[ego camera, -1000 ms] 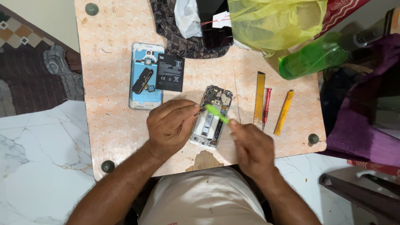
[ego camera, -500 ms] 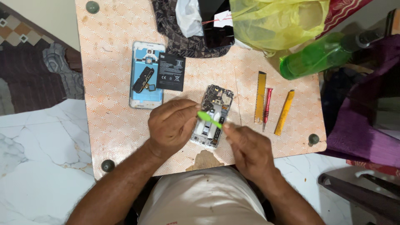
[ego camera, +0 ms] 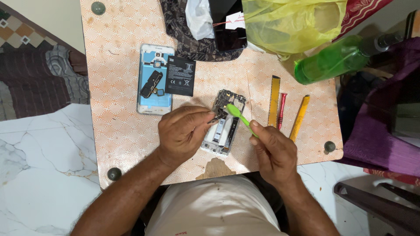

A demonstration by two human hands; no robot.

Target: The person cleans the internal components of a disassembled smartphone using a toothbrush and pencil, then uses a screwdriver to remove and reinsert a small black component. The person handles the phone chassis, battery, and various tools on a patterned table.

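Two hands, both mine, work over an opened phone point(ego camera: 223, 126) that lies near the front edge of a small table point(ego camera: 118, 78) with an orange fan pattern. My left hand point(ego camera: 181, 133) rests on the left side of the phone, fingers curled, with the thumb and forefinger pinched on a small dark part point(ego camera: 215, 117) at the phone's upper left. My right hand point(ego camera: 273, 150) is closed around a slim green plastic pry tool point(ego camera: 238, 116), held like a pen; its flat tip sits at the upper end of the phone, just beside the pinched part. The phone's inside faces up (circuit board at the far end, pale frame nearer me).

Further left on the table lies a light blue back cover point(ego camera: 154, 78), inner side up, with a black piece in it, and a flat black battery point(ego camera: 180, 76) overlaps its right edge. To the right of the phone, three tools lie side by side: a yellow flat strip point(ego camera: 274, 100), a red screwdriver point(ego camera: 281, 110) and an orange pry stick point(ego camera: 300, 117). At the far edge sit a dark patterned cloth point(ego camera: 183, 35), a yellow plastic bag point(ego camera: 293, 22) and a green bottle point(ego camera: 332, 61) lying on its side. White marble floor point(ego camera: 39, 175) shows on the left below the table.
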